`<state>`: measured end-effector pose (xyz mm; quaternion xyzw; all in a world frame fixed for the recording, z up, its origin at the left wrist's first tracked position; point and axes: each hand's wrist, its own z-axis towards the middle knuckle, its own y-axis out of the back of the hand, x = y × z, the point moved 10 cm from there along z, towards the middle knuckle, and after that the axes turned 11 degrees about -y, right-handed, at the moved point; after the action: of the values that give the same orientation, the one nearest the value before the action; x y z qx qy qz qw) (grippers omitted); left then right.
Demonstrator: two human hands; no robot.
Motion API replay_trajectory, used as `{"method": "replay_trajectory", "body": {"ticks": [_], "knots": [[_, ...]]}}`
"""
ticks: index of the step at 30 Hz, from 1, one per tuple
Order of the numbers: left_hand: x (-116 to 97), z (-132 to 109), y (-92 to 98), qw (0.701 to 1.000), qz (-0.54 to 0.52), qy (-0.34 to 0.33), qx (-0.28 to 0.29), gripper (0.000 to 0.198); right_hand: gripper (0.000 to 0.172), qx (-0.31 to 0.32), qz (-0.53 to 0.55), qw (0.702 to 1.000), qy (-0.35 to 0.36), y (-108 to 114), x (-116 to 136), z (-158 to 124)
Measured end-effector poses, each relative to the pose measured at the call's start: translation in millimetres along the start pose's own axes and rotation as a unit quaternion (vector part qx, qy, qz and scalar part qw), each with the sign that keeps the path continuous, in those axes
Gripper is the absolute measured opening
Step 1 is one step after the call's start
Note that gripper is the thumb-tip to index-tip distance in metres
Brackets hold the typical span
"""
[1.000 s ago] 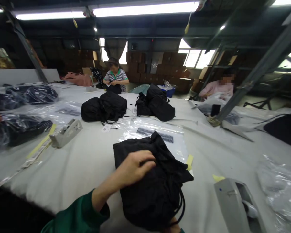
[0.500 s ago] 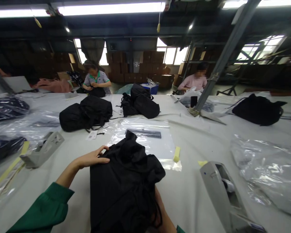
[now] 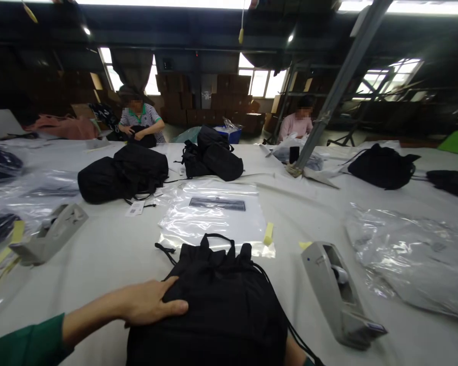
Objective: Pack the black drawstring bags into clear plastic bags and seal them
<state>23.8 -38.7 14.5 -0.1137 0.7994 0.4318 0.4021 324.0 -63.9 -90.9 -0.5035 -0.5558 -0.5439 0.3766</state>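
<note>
A black drawstring bag (image 3: pixel 213 310) stands close in front of me, its gathered top, carry loop and cords facing away. My left hand (image 3: pixel 152 302) grips its left side, thumb and forefinger showing on the fabric and the other fingers out of sight. At the bag's lower right, only a sliver of my right hand (image 3: pixel 294 352) shows; its fingers are hidden behind the bag. Just beyond the bag lies a flat clear plastic bag (image 3: pixel 213 221) with a dark printed panel, and a yellow strip (image 3: pixel 268 234) sits at its right edge.
Grey tape dispensers stand to the left (image 3: pixel 51 234) and right (image 3: pixel 338 295). More black bags (image 3: pixel 124 173) lie farther back. Plastic wrapping (image 3: pixel 412 259) spreads at the right, near a slanted metal post (image 3: pixel 339 86). Two people (image 3: pixel 141 119) work across the table.
The black bag has turned and straightened, so its gathered top, loop and cords now show. My left hand has come lower and nearer. The view has shifted a little.
</note>
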Motion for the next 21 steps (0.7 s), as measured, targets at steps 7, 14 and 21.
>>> {"method": "replay_trajectory", "body": {"ticks": [7, 14, 21], "knots": [[-24.2, 4.2, -2.2, 0.976, 0.210, 0.030, 0.049, 0.090, 0.041, 0.090, -0.119, 0.961, -0.233, 77.3, -17.0, 2.1], [-91.0, 76.4, -25.4, 0.942, 0.129, -0.267, 0.155, 0.056, 0.031, -0.014, -0.198, 0.979, -0.038, 75.6, 110.9, 64.0], [12.5, 136.5, -96.8, 0.945, 0.129, -0.223, 0.201, 0.067, 0.005, 0.179, -0.299, 0.933, 0.086, -76.7, 69.7, 86.9]]}}
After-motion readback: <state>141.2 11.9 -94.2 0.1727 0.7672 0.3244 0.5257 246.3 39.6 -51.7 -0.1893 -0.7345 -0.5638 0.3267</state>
